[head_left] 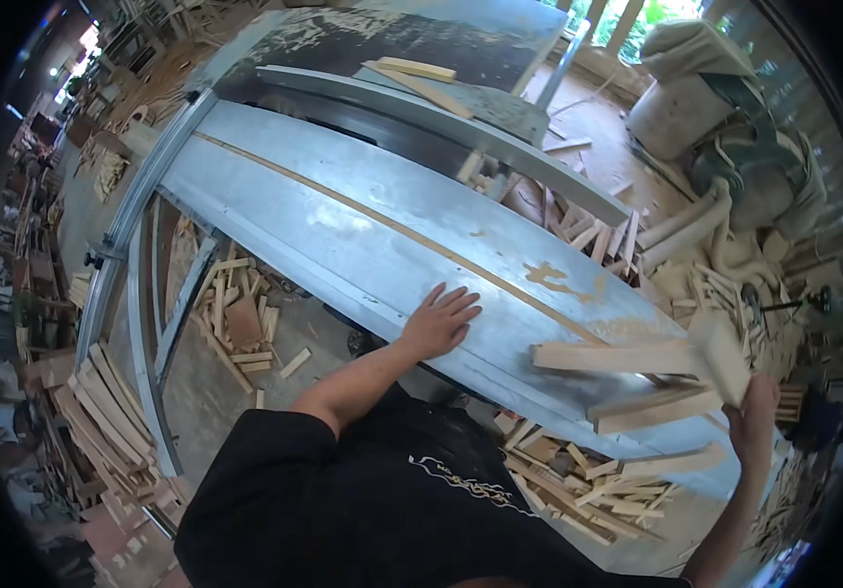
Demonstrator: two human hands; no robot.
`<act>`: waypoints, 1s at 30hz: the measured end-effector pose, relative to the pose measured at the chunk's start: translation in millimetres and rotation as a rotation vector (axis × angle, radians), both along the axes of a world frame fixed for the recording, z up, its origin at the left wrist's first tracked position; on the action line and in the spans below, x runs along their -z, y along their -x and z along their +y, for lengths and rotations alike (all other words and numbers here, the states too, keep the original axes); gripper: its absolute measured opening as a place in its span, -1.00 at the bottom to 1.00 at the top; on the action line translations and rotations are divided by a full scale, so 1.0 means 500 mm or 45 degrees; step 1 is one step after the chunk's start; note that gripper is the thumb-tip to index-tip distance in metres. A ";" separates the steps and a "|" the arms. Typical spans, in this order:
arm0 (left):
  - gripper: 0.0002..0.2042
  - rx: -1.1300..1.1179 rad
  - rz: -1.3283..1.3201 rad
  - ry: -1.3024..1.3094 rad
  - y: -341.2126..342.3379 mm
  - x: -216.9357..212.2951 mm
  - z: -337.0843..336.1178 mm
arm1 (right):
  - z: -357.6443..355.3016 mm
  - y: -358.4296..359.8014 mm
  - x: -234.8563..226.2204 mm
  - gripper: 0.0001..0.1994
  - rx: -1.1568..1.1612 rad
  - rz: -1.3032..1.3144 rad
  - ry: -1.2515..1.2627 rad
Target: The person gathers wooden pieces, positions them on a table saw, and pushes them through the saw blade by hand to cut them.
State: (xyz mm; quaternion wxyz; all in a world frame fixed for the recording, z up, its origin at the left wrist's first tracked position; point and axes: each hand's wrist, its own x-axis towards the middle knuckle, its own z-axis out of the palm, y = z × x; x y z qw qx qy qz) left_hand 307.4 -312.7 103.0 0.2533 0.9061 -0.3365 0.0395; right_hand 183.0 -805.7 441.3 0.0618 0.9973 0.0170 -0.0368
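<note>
My left hand (441, 321) lies flat with its fingers spread on a long silvery metal machine table (314, 220). At the right end of the table, my right hand (757, 404) grips a pale piece of wood (719, 355), which is raised and smeared by motion. Just left of it, a wooden piece (613, 356) rests on the table. Closer to me are a second wooden piece (659, 407) and a curved wooden piece (674, 461). How the held piece meets the others cannot be made out.
A long metal fence (441, 127) runs along the table's far side, with wooden strips (417, 69) behind it. A curved metal rail (132, 235) crosses the left end. Offcuts (245, 314) litter the floor. Dust bags (681, 108) stand far right; curved boards (108, 407) are stacked left.
</note>
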 end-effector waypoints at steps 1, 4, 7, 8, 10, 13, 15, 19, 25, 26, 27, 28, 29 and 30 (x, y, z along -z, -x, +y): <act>-0.60 0.037 -0.012 0.028 -0.005 0.002 0.002 | 0.046 -0.017 -0.028 -0.57 0.004 -0.014 0.003; -0.63 0.080 0.034 0.121 -0.016 0.019 0.015 | 0.179 -0.093 -0.082 -0.57 0.075 -0.220 -0.819; -0.68 0.161 0.171 0.373 -0.047 0.041 0.048 | 0.341 -0.218 -0.081 -0.54 -0.051 -0.497 -1.253; -0.67 0.157 0.404 0.596 -0.063 0.066 0.068 | 0.371 -0.253 -0.057 -0.51 -0.018 -0.529 -1.357; -0.64 -0.003 1.529 1.066 -0.101 0.034 0.109 | 0.464 -0.328 -0.009 -0.47 -0.074 -0.625 -1.611; -0.43 0.085 2.016 1.321 -0.191 -0.033 0.184 | 0.517 -0.383 0.118 -0.39 -0.172 -0.672 -2.024; -0.37 0.426 2.226 1.742 -0.218 -0.121 0.205 | 0.596 -0.415 0.189 -0.38 -0.450 -0.717 -2.428; -0.32 0.735 2.209 2.382 -0.243 -0.227 0.253 | 0.712 -0.455 0.229 -0.39 -0.804 -0.428 -2.476; -0.47 -0.056 1.698 2.570 -0.238 -0.179 0.289 | 0.683 -0.459 0.299 -0.38 -0.632 -0.268 -2.859; -0.47 -0.004 1.641 2.578 -0.236 -0.173 0.306 | 0.646 -0.451 0.315 -0.40 -0.454 -0.452 -3.091; -0.47 0.050 1.592 2.575 -0.229 -0.170 0.313 | 0.624 -0.449 0.326 -0.42 -0.239 -0.649 -3.304; -0.47 0.024 1.537 2.593 -0.218 -0.172 0.311 | 0.625 -0.455 0.326 -0.42 -0.259 -0.591 -3.330; -0.46 -0.002 1.531 2.591 -0.201 -0.173 0.316 | 0.642 -0.457 0.319 -0.42 -0.269 -0.502 -3.284; -0.45 -0.024 1.527 2.586 -0.186 -0.175 0.320 | 0.662 -0.462 0.311 -0.41 -0.285 -0.422 -3.237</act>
